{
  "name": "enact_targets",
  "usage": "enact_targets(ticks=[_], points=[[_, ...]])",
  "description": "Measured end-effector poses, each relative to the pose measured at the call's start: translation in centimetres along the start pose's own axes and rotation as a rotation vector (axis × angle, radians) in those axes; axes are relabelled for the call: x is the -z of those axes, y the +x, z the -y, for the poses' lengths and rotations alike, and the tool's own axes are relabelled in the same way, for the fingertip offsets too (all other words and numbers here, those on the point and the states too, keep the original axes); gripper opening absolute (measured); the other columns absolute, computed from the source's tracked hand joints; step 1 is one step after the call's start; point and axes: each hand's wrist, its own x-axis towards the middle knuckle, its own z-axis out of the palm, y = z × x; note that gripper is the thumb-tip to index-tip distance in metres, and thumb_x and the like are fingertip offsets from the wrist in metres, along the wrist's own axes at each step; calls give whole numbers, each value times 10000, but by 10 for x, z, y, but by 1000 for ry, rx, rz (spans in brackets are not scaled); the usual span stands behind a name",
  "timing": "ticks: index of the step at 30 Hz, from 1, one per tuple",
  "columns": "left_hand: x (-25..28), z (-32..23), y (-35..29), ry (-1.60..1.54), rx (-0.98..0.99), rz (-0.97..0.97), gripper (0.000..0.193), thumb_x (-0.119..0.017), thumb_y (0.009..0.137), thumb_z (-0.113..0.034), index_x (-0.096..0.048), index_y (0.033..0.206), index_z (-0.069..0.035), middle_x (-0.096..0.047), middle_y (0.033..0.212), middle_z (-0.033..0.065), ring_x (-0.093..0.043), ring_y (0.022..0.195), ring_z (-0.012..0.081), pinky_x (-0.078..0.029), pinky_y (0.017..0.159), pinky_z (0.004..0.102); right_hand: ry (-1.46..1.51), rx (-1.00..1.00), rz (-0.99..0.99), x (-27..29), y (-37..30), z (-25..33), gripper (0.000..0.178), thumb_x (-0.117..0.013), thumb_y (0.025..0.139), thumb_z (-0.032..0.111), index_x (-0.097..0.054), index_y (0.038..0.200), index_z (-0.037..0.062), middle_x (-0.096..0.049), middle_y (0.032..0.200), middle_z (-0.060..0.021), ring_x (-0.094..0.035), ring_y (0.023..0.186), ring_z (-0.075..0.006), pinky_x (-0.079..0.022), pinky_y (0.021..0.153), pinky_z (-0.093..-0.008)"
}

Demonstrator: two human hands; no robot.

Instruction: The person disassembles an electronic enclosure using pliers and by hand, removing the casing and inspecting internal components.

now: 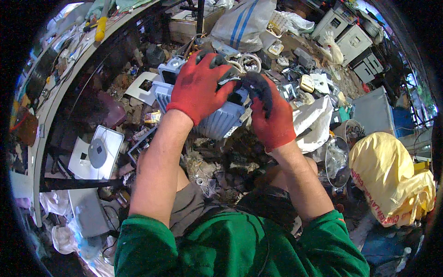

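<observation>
A blue-grey metal housing with cooling fins [217,121] sits in front of me, its top side partly covered by my hands. My left hand [199,85], in a red glove with dark fingertips, is curled over the housing's upper left part. My right hand [272,111], gloved the same way, is closed at the housing's right edge. Both hands' fingertips come close together around a small pale metal piece [229,80]. What the right fingers pinch is hidden by the dark glove tips.
Scrap covers the ground around the housing. A white sack with blue stripes [244,23] lies at the far side. A yellow bag [387,177] and clear plastic tubs [337,161] stand at right. At left are a white panel with a grey disc [104,150] and a bench edge [57,92].
</observation>
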Motion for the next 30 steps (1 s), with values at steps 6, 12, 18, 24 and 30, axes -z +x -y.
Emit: enact_targets(ticks=[6, 12, 18, 24, 30], points=[[2, 1, 2, -17, -19, 50, 341, -667, 881, -326, -685, 1185, -173, -587, 1304, 138, -493, 1261, 416, -432, 1052, 502, 111, 45, 244, 26, 23, -23, 462, -643, 890, 105, -559, 1344, 80, -727, 943, -158, -707, 735, -241, -563, 711, -382], [0, 2, 0, -3, -35, 34, 326, -660, 880, -294, -692, 1180, -171, -594, 1293, 133, -495, 1257, 409, -411, 1081, 485, -195, 288, 333, 44, 45, -9, 398, -703, 861, 136, -649, 1256, 131, -676, 998, -179, -688, 870, -317, -551, 776, -431], [2, -2, 1, 20, -36, 11, 329, -666, 880, -293, -695, 1175, -152, -593, 1289, 140, -504, 1249, 404, -399, 1099, 481, -122, 320, 543, 52, 60, -5, 370, -703, 796, 36, -693, 1162, 93, -625, 1063, -149, -677, 921, -330, -561, 796, -399], [6, -1, 4, -24, -16, 112, 366, -645, 913, -263, -649, 1247, -113, -561, 1324, 172, -505, 1269, 359, -298, 1168, 497, -97, 417, 739, 63, 78, -14, 332, -678, 812, 125, -689, 1143, 102, -625, 1084, -188, -650, 965, -410, -539, 858, -459], [3, -1, 4, -27, -35, 33, 320, -664, 882, -292, -697, 1158, -133, -605, 1247, 157, -524, 1222, 411, -382, 1110, 499, -119, 414, 681, 68, 72, -11, 337, -734, 831, 256, -697, 1130, 105, -676, 1048, -189, -669, 951, -373, -536, 844, -460]])
